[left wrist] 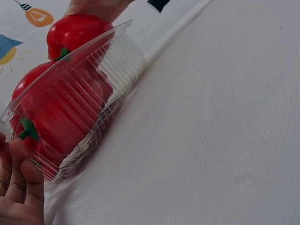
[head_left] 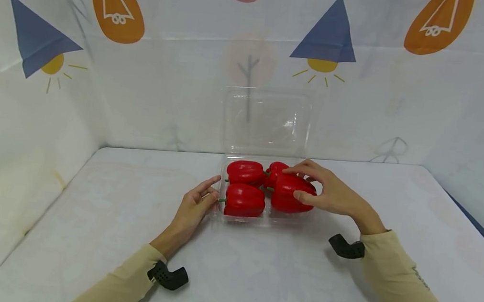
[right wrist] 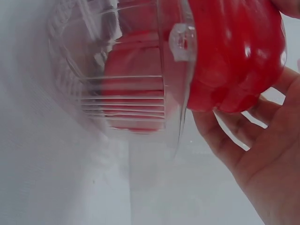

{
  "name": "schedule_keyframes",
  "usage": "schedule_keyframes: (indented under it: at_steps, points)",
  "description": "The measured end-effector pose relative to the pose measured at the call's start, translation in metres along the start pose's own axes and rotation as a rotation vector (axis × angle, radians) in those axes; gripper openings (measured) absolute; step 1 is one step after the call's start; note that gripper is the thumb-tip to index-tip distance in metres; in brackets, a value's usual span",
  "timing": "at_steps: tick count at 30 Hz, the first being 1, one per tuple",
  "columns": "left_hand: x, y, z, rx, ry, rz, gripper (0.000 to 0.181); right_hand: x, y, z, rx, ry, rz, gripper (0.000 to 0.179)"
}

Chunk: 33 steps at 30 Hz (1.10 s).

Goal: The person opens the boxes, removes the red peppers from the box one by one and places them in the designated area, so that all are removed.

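Observation:
A clear plastic clamshell container (head_left: 266,221) holds red bell peppers: one at the front left (head_left: 245,200), one at the back left (head_left: 245,172) and one at the back right (head_left: 275,172). My right hand (head_left: 329,190) grips another red bell pepper (head_left: 288,193) between thumb and fingers, above the front right of the container. In the right wrist view this bell pepper (right wrist: 234,56) sticks up past the rim. My left hand (head_left: 193,209) touches the container's left side. Its fingers (left wrist: 33,180) rest against the ribbed wall in the left wrist view, fairly straight.
The clear lid (head_left: 267,122) stands upright at the container's back edge, near the white back wall (head_left: 164,101) with printed lamps. A white cloth covers the table (head_left: 248,276). Black wrist-worn devices (head_left: 168,276) sit at both sleeves.

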<state>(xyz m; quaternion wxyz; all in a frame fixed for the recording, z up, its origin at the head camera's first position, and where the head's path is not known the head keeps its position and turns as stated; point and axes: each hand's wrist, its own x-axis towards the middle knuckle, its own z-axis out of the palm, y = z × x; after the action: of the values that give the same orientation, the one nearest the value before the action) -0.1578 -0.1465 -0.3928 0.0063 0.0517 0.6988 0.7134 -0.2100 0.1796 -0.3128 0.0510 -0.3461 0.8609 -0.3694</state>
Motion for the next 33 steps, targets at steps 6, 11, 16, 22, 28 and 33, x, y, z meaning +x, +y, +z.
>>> schedule_keyframes:
  at_steps: [6, 11, 16, 22, 28, 33]
  points:
    - [-0.001, 0.000, 0.000, 0.020, 0.009, -0.004, 0.044, -0.001, -0.001, -0.005, -0.063, 0.015, -0.006, 0.043]
    - [-0.001, 0.000, 0.000, 0.022, 0.013, -0.005, 0.044, -0.003, 0.000, -0.010, -0.068, 0.028, -0.018, 0.044]
    - [0.000, 0.000, 0.000, 0.028, 0.016, -0.008, 0.044, -0.004, 0.001, -0.014, -0.079, 0.054, -0.010, 0.043]
    - [-0.001, 0.000, 0.000, 0.034, 0.013, -0.017, 0.044, -0.004, 0.002, -0.018, -0.074, 0.078, -0.006, 0.043]
    - [-0.001, 0.000, 0.000, 0.034, 0.014, -0.012, 0.044, -0.004, 0.005, -0.021, -0.058, 0.093, 0.017, 0.042]
    - [-0.001, 0.000, 0.000, 0.030, 0.015, -0.013, 0.044, -0.006, 0.006, -0.024, -0.036, 0.110, 0.067, 0.044]
